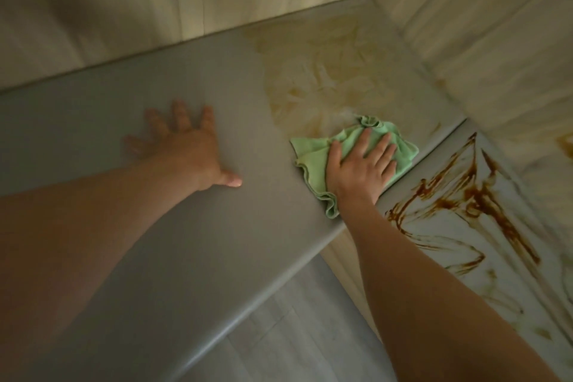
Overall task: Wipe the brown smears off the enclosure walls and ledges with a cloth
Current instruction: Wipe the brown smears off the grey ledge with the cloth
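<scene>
Nearest: floor point(294, 335) of pale grey planks with a faint grain, seen below the overhang. Two bare forearms reach in from the lower edge.

Ledge point(186, 257): flat, smooth, matte grey, with a rounded front edge that catches a thin highlight. It runs from lower left up into the far right corner.

Left hand point(189, 149): palm down on the bare grey of the ledge, fingers spread and straight, thumb out to the side, grasping nothing. Slightly blurred.

Right hand point(361, 170): laid flat on the cloth point(313, 149), fingers extended and a little apart, pressing it onto the ledge rather than clutching it. The cloth is light green, soft and crumpled, with a wavy frilled hem. It lies at the ledge's right edge, just beside the seam with the side panel point(449, 257).

Side panel: pale and glossy, streaked with dark brown smears point(465, 195) in thick, ropy strokes and thinner loops.

Beyond the cloth: faint residue point(325, 77), a thin yellowish film with swirled wipe marks, spreading toward the corner.

Farthest: back wall point(155, 9) and right wall point(480, 40), cream, with soft vertical graining. They meet at the corner.
</scene>
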Tool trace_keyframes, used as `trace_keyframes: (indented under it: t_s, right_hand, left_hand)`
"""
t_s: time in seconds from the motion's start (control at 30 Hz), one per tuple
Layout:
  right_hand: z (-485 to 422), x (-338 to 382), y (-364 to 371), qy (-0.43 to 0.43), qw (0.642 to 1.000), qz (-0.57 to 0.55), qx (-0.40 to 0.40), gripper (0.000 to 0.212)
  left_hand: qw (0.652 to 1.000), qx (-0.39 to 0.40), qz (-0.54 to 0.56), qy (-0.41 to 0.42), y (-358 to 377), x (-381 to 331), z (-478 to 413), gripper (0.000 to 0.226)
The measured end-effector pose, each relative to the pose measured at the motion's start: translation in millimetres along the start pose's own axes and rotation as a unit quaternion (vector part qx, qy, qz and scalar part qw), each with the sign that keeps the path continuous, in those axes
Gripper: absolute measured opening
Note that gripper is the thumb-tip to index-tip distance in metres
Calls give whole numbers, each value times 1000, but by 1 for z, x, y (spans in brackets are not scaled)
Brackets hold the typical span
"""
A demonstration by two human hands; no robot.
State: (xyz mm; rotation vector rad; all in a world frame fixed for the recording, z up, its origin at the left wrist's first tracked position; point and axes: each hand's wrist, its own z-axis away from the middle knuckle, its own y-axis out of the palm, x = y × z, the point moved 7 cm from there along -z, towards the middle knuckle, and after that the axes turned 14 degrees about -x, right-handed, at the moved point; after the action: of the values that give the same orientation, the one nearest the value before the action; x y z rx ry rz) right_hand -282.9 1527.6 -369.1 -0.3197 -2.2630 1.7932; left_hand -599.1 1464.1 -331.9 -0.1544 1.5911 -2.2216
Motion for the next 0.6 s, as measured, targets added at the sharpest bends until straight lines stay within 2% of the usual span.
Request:
trace_keyframes:
  t_s: [0.2,0.4,0.6]
  right_hand:
    - [-1,3,3,-5,1000,18,15,89]
    - [-4,4,3,0,1000,11,-2,88]
    - [-5,3,4,-2,1000,5,15,89]
  left_hand:
    - [997,56,2,-60,10,-15,-12,159]
    - [992,80,-39,-87,12,-27,-22,160]
    - [989,100,-53,-93,16,-31,-23,160]
